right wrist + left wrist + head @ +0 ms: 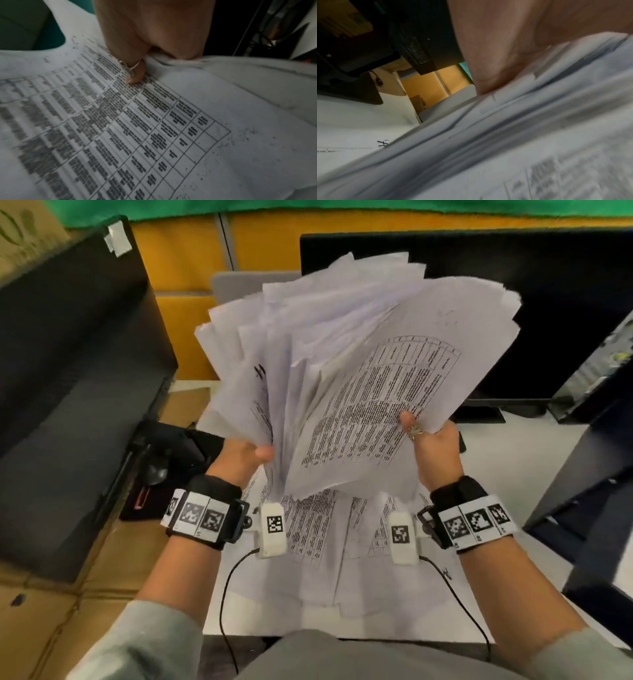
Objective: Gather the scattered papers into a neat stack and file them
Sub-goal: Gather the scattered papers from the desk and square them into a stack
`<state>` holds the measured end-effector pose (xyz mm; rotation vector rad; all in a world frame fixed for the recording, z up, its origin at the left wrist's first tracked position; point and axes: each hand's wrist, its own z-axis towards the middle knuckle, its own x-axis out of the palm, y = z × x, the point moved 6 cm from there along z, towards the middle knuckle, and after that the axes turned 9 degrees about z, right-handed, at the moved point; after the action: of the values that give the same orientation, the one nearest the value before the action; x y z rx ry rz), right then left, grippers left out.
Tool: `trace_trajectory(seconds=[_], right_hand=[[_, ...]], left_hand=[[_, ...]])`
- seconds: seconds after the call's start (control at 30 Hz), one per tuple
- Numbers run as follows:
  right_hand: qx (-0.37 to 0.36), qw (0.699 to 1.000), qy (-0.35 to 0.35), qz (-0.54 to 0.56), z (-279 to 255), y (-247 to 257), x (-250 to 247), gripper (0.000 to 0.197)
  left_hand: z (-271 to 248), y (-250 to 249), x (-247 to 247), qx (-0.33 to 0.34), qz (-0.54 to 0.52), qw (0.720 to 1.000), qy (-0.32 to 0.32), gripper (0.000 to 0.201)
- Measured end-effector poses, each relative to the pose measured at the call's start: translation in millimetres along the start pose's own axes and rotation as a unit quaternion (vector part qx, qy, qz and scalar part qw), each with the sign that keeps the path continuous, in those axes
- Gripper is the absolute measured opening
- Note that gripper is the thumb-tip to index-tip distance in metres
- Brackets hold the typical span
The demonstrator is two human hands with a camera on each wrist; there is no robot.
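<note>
A thick, fanned-out bundle of printed papers [346, 378] is held up above the white desk [294, 621]. My left hand [246, 457] grips its lower left edge, thumb on the near side. At the bundle's right edge my right hand [433, 440] pinches it, the ringed thumb pressing on the top sheet with the printed table [137, 121]. The sheets splay apart at the top and are uneven. More printed sheets [329, 529] lie flat on the desk under the wrists. In the left wrist view the bundle's edges [505, 128] show blurred beneath my left hand [496, 56].
A black monitor [513, 313] stands behind the papers at the right. A black case [68, 371] stands on the left, with dark desk items [164, 460] beside it. Cardboard boxes [51, 611] sit at the lower left. Dark furniture [596, 491] lines the right side.
</note>
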<state>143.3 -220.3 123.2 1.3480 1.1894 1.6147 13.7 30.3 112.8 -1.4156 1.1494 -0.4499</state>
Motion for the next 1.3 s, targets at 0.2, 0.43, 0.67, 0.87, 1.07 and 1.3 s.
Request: trace_trajectory(seconds=[0.2, 0.43, 0.67, 0.87, 1.07, 1.3], right_hand=[[-0.055, 0.996, 0.038, -0.065, -10, -4, 4, 0.035], [-0.049, 0.995, 0.085, -0.003, -13, -20, -17, 0.108], [0.076, 0.960, 0.265, 0.052, -11, 3, -11, 0.065], [0.074, 0.953, 0.290, 0.046, -6, 16, -6, 0.057], [0.059, 0.960, 0.274, 0.000, -16, 7, 4, 0.062], [-0.020, 0.959, 0.279, 0.031, -9, 56, 7, 0.048]], left_hand=[[-10, 3, 25, 0.014, 0.002, 0.999, 0.045, 0.091], [-24, 0, 6, -0.017, -0.017, 0.998, 0.062, 0.037], [-23, -43, -11, 0.111, 0.034, 0.971, 0.208, 0.077], [-25, -62, -13, 0.154, 0.027, 0.955, 0.252, 0.078], [-34, -34, 14, 0.131, 0.084, 0.953, 0.258, 0.080], [-30, -73, -24, 0.253, -0.015, 0.951, 0.179, 0.071]])
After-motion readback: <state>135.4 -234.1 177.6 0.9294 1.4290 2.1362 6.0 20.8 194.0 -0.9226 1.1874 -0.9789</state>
